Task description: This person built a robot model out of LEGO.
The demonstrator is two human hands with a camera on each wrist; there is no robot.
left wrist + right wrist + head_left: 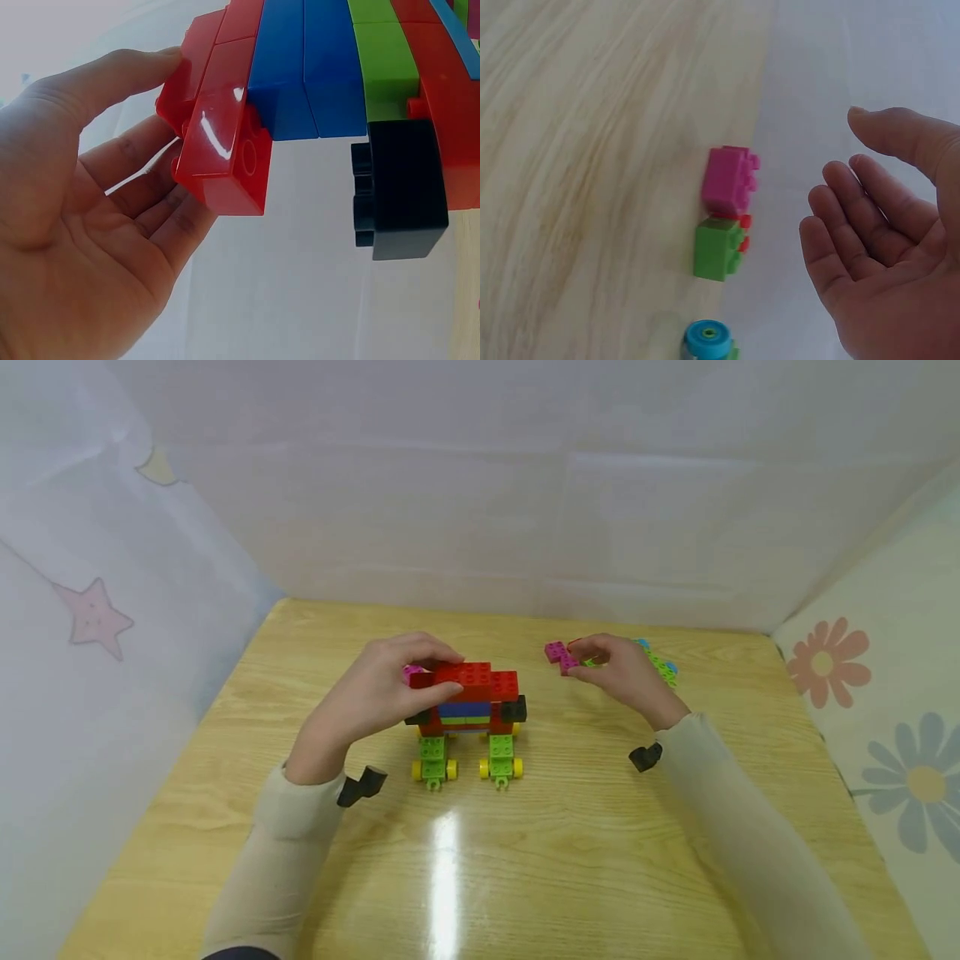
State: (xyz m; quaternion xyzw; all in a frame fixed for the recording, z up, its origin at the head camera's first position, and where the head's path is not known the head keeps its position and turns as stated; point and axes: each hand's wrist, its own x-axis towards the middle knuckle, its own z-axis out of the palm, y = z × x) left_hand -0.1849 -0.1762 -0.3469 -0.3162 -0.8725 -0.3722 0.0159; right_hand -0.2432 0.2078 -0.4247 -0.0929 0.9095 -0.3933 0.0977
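Observation:
A building-block model stands upright near the table's middle, with a top red brick [474, 673], blue bricks [285, 82], a green brick [386, 67] and black side bricks [409, 195]. Beneath it are green wheeled bases [501, 746] with yellow wheels. My left hand [371, 689] pinches the red bricks at the model's top left, thumb on the near side and fingers behind. My right hand [624, 670] hovers, fingers loosely bent and holding nothing, above loose bricks: a magenta brick [724, 180], a green brick [712, 251] and a partly hidden red one.
A green piece with blue wheels [663, 668] lies beyond my right hand at the back right. Another magenta brick [412, 672] shows partly behind my left fingers. The wooden table [600, 843] meets pale fabric walls at the back and sides.

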